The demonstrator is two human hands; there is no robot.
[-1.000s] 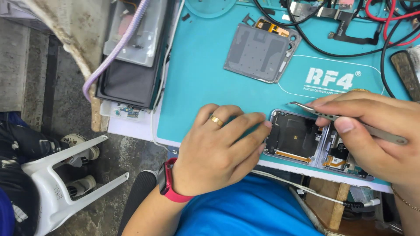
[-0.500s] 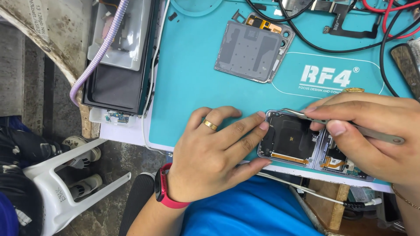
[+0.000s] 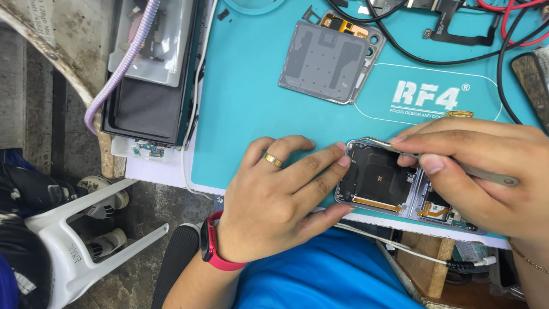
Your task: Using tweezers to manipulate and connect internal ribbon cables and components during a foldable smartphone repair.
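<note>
Black tray (image 3: 146, 111): at the left edge of the counter, a flat dark box with a clear plastic lid or case (image 3: 151, 43) lying on top; small dark parts show through the plastic, too blurred to name. A lilac coiled cable (image 3: 123, 66) runs across it.
Small circuit piece (image 3: 143, 150): lies on a white strip just below the black tray.
Teal mat (image 3: 246, 114): covers the counter and carries the work.
Removed back cover (image 3: 329, 60): grey panel lying flat on the mat, well apart from the phone, so the opening looks already done.
Left hand (image 3: 280, 194): spread flat on the mat, ring on one finger, red band at the wrist; fingertips (image 3: 342, 161) press the left edge of the phone, steadying rather than clasping it.
Opened phone (image 3: 377, 180): near the front edge of the mat between the two hands, back off, dark coil plate and orange flex exposed. The inner parts appear to be in place yet, so I judge the strip-down is at an early to middle stage.
Metal tweezers (image 3: 457, 166): tip touches the upper left rim of the phone; whether it holds anything cannot be told.
Right hand (image 3: 486, 171): grip closed round the tweezers, thumb and fingers pinching the shaft.
Cables (image 3: 509, 34): black and red, top right.
</note>
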